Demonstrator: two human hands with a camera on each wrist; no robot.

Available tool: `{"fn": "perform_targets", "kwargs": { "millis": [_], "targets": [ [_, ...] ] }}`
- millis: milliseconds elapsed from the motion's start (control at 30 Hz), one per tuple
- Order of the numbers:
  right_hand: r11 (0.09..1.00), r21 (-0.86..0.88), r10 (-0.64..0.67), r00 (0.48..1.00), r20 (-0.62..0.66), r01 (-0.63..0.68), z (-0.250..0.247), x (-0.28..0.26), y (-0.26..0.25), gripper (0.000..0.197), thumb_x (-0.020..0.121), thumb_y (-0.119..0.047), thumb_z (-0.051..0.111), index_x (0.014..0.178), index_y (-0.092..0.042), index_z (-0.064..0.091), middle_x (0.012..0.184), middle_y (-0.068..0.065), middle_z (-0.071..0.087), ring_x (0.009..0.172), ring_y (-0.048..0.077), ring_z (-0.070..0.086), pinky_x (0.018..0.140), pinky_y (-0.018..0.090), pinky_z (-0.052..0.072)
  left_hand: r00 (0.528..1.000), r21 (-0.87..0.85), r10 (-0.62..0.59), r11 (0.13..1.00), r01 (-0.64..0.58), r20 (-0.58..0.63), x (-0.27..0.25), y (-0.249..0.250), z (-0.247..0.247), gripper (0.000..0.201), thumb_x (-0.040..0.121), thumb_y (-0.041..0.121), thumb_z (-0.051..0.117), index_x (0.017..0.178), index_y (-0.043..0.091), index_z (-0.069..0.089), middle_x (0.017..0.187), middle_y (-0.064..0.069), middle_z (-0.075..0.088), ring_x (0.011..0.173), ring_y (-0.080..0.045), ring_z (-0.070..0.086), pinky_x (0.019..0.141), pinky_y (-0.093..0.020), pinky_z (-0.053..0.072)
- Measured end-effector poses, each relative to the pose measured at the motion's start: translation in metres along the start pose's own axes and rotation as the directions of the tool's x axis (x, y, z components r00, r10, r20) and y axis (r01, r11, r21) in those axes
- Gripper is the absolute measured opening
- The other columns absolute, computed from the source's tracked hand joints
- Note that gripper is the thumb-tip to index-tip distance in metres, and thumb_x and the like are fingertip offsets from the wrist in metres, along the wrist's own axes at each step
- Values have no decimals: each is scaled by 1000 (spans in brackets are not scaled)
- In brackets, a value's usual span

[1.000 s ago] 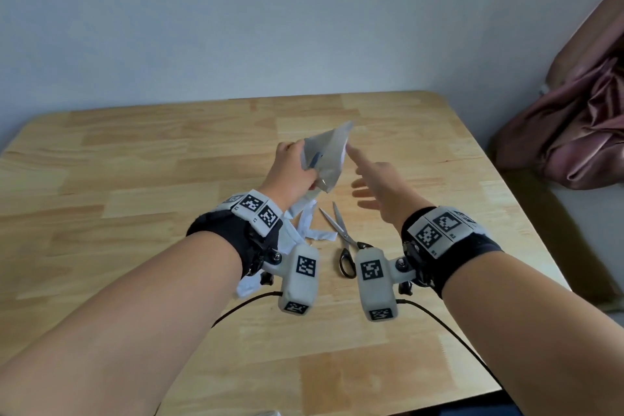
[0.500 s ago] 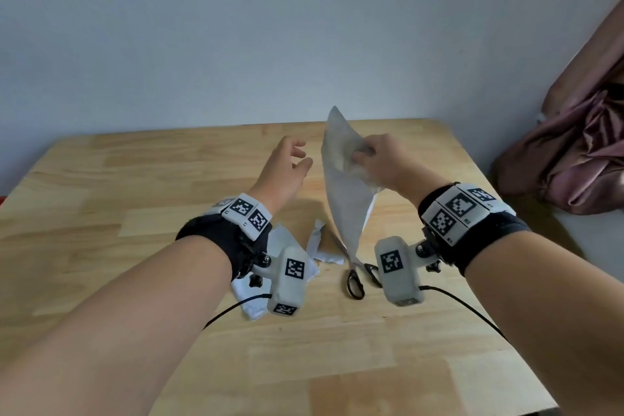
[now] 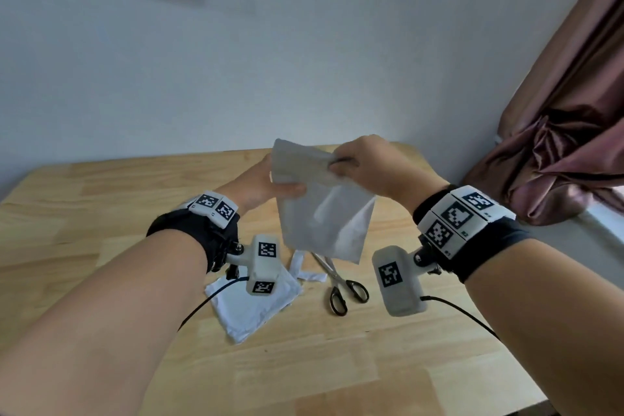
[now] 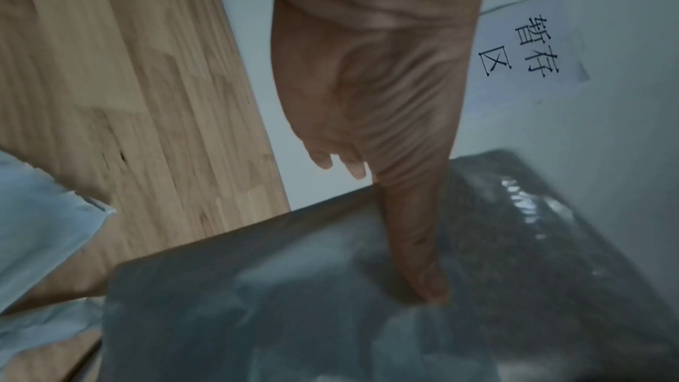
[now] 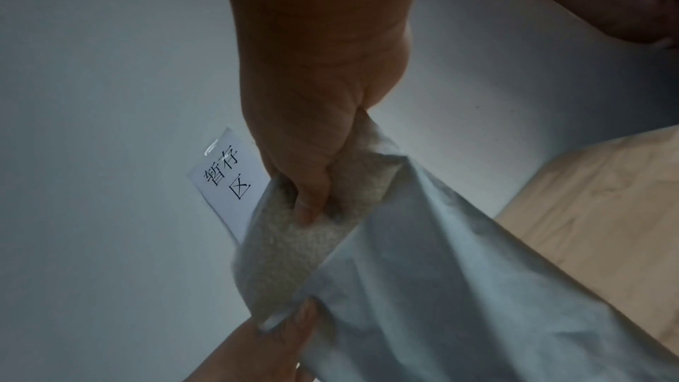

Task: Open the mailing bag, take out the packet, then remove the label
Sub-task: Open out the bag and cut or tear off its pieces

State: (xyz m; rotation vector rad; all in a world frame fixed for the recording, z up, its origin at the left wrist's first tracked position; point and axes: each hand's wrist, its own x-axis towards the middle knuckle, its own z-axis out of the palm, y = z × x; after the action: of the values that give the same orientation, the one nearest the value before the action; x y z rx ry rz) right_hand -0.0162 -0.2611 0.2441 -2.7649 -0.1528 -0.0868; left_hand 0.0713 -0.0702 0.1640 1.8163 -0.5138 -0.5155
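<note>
Showing only from the wrists: wall sign (image 5: pixel 228 182) lettering.

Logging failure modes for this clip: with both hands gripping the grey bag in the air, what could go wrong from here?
1. The right hand bunches the thin grey plastic mailing bag's top; pulling against the left hand could tear it unevenly.
2. A slipped bag would likely drop onto the black-handled scissors on the wooden table.

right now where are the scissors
In the head view the scissors lie on the table below the held-up bag, right of the white packet.
</note>
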Motion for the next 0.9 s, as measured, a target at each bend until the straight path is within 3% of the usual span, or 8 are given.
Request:
{"fn": "perform_targets", "kwargs": {
  "millis": [133,267,333,400,467,600,767,900],
  "targets": [
    [960,276,107,979,-173,-56,-1,-6,7,9,83,-14,66,86,-9,73,70,-2,60,62,6,51,55,3,35,997,-105,21,994,-28,-71,-8,8,0,29,80,13,72,109,15,68,107,4,72,97,-6,68,88,-24,49],
    [774,631,354,864,-358,-55,10,-16,24,13,77,-21,76,85,-13,69,78,2,65,67,7,59,67,23,48,988,-153,55,985,-77,-145,-17,17,7,12,84,12,67,97,14,66,95,1,72,81,-7,70,71,-18,56],
    [595,804,419,853,-310,-1,21,-25,34,25,77,-25,76,96,-15,64,85,3,65,71,6,63,68,23,53,979,-154,63,983,-95,-196,-22,20,10,10,84,16,67,91,9,65,90,-5,70,71,-11,68,61,-20,53],
    [398,917,360,917,-171,15,36,-36,39,22,82,-20,71,100,-14,60,90,4,67,78,11,67,72,26,54,969,-148,61,984,-99,-238,-26,21,13,12,83,19,68,86,8,63,82,-7,67,62,-12,62,54,-20,48],
    [318,948,282,957,-69,-26,52,-44,39,16,86,-10,65,102,-11,62,94,6,70,84,14,69,75,24,54,966,-170,56,980,-101,-252,-31,22,16,9,84,18,68,85,11,64,76,-2,66,61,-7,62,55,-19,49],
    [193,980,389,921,-27,-53,71,-50,34,8,89,-9,60,94,-9,66,91,6,69,81,16,67,71,23,56,971,-180,26,981,-70,-236,-42,16,21,16,87,19,65,92,3,64,74,0,68,62,-8,64,58,-20,51],
    [282,952,410,912,-7,-119,78,-58,26,11,92,-14,59,97,-7,65,90,9,68,79,21,66,75,33,57,971,-189,-113,979,73,-213,-56,-4,28,19,89,28,63,77,15,55,67,-5,52,58,-18,47,55,-25,38],
    [308,918,391,913,118,-250,86,-66,30,17,90,-13,61,105,-6,63,94,10,69,82,21,68,72,29,60,967,-230,-236,950,210,-92,-66,-25,35,17,91,23,61,77,13,57,66,-9,56,47,-16,52,53,-27,43]
  ]
}}
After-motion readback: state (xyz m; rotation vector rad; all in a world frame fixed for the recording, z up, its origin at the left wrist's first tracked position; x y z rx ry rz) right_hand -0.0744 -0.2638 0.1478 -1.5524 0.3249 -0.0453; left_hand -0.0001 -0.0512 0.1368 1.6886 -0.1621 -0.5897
